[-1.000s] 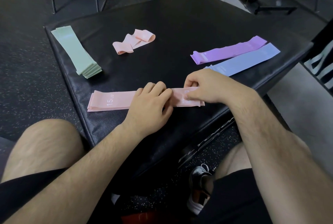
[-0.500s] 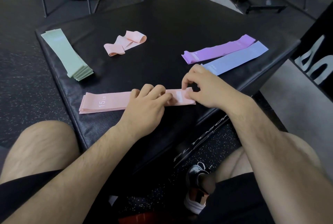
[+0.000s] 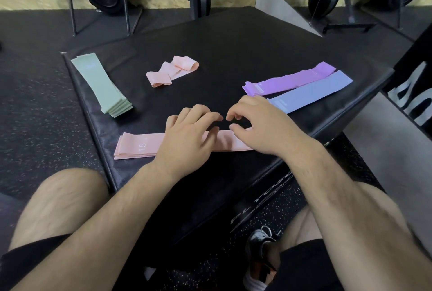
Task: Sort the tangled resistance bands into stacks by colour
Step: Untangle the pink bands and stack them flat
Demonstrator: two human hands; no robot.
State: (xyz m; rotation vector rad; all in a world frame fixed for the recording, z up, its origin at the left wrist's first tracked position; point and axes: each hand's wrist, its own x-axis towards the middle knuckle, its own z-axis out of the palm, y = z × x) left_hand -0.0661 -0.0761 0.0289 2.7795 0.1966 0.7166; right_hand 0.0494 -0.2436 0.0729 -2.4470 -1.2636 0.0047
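Pink stack on black pad, beneath left hand and right hand.

I read a white 15 on the pink band stack at eight o'clock, white lettering down the black box side at five o'clock, too skewed to read, big cut-off white letters on the black panel at three o'clock

Both bare forearms reach forward and converge, the left hand palm-down with fingers loosely bent, their tips close to those of the right hand, whose curled fingers and thumb stand slightly apart, gripping nothing.
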